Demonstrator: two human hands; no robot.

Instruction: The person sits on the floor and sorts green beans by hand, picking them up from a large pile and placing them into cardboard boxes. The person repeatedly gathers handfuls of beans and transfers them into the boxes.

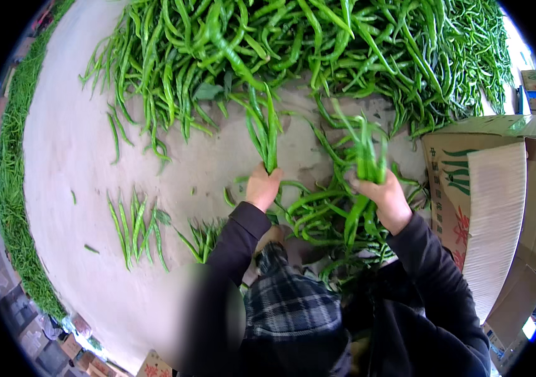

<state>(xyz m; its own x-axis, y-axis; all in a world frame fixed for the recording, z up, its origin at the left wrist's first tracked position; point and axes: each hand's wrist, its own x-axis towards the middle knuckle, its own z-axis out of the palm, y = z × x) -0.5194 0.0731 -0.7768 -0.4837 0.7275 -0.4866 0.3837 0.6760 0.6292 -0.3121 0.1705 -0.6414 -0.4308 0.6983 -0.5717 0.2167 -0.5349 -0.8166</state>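
Several long green chili peppers point(268, 127) stand up from my left hand point(264, 186), which is closed around their lower ends. To the right, my right hand point(385, 195) grips another bunch of green chili peppers point(369, 155), blurred by motion. Beneath and between the hands lie loose green chilies point(319, 212) on the pale surface. Beyond both hands spreads a large heap of green chilies point(258, 42), with a dark green leaf point(208, 91) at its near edge.
A printed cardboard box point(451, 179) with a raised flap stands at the right. Small groups of chilies point(138, 226) lie at the left. A long row of chilies point(11, 165) curves along the far left. A plaid-clad part of a person point(291, 301) shows at the bottom.
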